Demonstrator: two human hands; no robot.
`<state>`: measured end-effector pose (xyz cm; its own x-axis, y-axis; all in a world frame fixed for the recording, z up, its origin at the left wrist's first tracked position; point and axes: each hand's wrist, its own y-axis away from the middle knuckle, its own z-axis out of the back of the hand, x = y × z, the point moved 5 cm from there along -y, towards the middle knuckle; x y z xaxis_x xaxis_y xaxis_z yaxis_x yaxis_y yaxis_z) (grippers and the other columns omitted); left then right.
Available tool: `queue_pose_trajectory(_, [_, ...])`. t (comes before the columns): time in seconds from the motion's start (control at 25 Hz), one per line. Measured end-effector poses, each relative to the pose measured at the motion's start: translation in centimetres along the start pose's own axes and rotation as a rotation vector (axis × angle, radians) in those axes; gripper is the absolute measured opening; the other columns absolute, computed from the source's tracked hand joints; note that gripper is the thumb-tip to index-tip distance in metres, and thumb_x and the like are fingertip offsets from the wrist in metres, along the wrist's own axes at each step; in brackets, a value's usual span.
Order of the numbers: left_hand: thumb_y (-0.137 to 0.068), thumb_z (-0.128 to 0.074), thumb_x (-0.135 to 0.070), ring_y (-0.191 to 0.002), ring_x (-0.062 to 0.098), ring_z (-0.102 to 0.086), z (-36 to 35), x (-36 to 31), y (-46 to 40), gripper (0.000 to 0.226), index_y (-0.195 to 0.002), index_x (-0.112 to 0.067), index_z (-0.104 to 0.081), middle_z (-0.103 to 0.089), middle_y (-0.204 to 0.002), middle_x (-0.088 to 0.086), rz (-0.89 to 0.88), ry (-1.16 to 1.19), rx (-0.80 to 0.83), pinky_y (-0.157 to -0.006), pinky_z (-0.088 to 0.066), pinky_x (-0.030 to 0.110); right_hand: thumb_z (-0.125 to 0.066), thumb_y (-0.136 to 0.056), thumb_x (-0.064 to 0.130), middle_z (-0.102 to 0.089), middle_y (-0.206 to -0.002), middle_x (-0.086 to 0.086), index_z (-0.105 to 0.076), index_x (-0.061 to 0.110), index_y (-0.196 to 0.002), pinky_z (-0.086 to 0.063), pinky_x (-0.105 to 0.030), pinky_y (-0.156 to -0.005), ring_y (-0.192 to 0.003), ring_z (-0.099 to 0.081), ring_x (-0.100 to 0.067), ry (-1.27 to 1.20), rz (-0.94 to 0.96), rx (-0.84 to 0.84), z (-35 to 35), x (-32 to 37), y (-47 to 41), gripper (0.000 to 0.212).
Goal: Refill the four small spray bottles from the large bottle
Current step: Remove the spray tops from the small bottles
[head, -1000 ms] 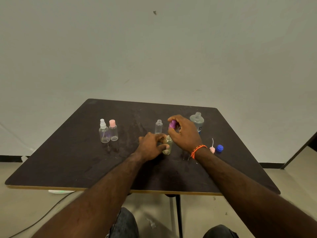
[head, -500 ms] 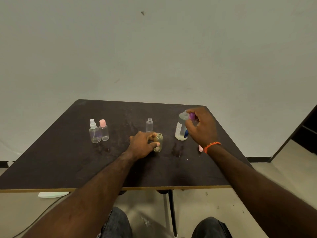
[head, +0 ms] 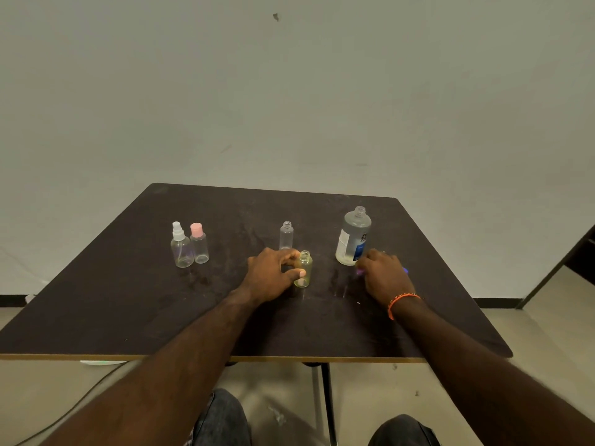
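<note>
Left hand (head: 273, 275) grips the uncapped yellowish spray bottle (head: 303, 268); right hand (head: 383, 273), just right of it beside the large bottle (head: 353, 236), curls over a purple cap (head: 360, 271).

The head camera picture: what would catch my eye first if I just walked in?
Probably the two bare arms reaching over the dark table. The left hand grips a small uncapped yellowish bottle near the middle, while the right hand rests on the tabletop over a purple cap. Just behind that hand stands the large bottle, its neck open.
</note>
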<state>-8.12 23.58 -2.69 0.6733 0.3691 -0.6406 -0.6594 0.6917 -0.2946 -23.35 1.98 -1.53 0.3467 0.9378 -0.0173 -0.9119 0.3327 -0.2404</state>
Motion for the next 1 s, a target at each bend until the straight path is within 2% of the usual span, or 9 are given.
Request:
queue_pose_trajectory(0.16, [-0.088,-0.073,-0.047,-0.108,-0.004,-0.064,-0.2,0.3,0.0,0.021,-0.107,-0.038,-0.070,-0.073,-0.099,-0.026,-0.006,0.001,0.009,-0.104,-0.038,0.049,-0.062,-0.091,0.013,-0.061,-0.113,-0.001,-0.067,0.025,-0.104,-0.042,-0.040,-0.099,-0.107,-0.057,-0.022,0.013,-0.028,0.062,-0.6,-0.4,-0.5,0.019])
queue_pose_trajectory(0.36, [-0.088,-0.073,-0.049,-0.111,-0.002,-0.064,-0.4,0.5,-0.1,0.026,-0.111,-0.037,-0.071,-0.073,-0.103,-0.025,-0.001,0.001,0.023,-0.107,-0.037,0.054,-0.065,-0.090,0.015,-0.062,-0.120,0.000,-0.064,0.025,-0.116,-0.039,-0.042,-0.103,-0.114,-0.055,-0.021,-0.012,-0.052,0.092,-0.1,-0.6,-0.7,0.028])
queue_pose_trajectory(0.56, [-0.089,-0.073,-0.048,-0.110,-0.001,-0.065,-0.3,0.2,0.0,0.024,-0.111,-0.036,-0.071,-0.074,-0.103,-0.023,0.001,0.000,0.013,-0.107,-0.037,0.053,-0.067,-0.089,0.017,-0.061,-0.126,0.001,-0.064,0.029,-0.118,-0.039,-0.042,-0.104,-0.119,-0.054,-0.022,-0.025,-0.073,0.091,0.3,-1.0,-0.2,0.031])
queue_pose_trajectory(0.72, [-0.089,-0.074,-0.045,-0.108,0.000,-0.065,-0.3,0.0,0.2,0.022,-0.109,-0.035,-0.071,-0.074,-0.102,-0.022,0.004,0.009,-0.002,-0.105,-0.038,0.050,-0.060,-0.093,0.023,-0.064,-0.122,0.000,-0.066,0.026,-0.116,-0.043,-0.039,-0.097,-0.111,-0.056,-0.021,-0.007,-0.065,-0.035,1.3,-0.9,0.7,0.024])
queue_pose_trajectory(0.84, [-0.088,-0.075,-0.044,-0.108,-0.001,-0.065,-0.3,-0.1,0.3,0.021,-0.106,-0.034,-0.071,-0.074,-0.100,-0.023,0.018,0.006,-0.021,-0.103,-0.035,0.048,-0.053,-0.092,0.026,-0.067,-0.114,-0.002,-0.066,0.022,-0.113,-0.047,-0.038,-0.090,-0.102,-0.057,-0.020,0.015,0.052,-0.101,2.0,1.1,1.6,0.024])
queue_pose_trajectory(0.92, [-0.086,-0.076,-0.044,-0.107,-0.002,-0.065,-0.1,-0.1,0.3,0.023,-0.106,-0.034,-0.070,-0.074,-0.099,-0.022,0.031,0.000,-0.036,-0.101,-0.034,0.046,-0.053,-0.094,0.028,-0.066,-0.117,-0.002,-0.063,0.021,-0.119,-0.049,-0.037,-0.092,-0.104,-0.058,-0.019,-0.061,0.122,-0.076,2.1,3.4,1.7,0.028])
queue_pose_trajectory(1.0, [-0.085,-0.076,-0.045,-0.107,-0.001,-0.064,0.3,-0.1,0.5,0.027,-0.109,-0.034,-0.069,-0.073,-0.099,-0.021,0.037,-0.037,-0.039,-0.099,-0.034,0.045,-0.054,-0.094,0.029,-0.063,-0.123,0.001,-0.058,0.024,-0.127,-0.051,-0.036,-0.094,-0.107,-0.058,-0.015,-0.237,0.115,-0.059,2.3,5.8,1.3,0.033])
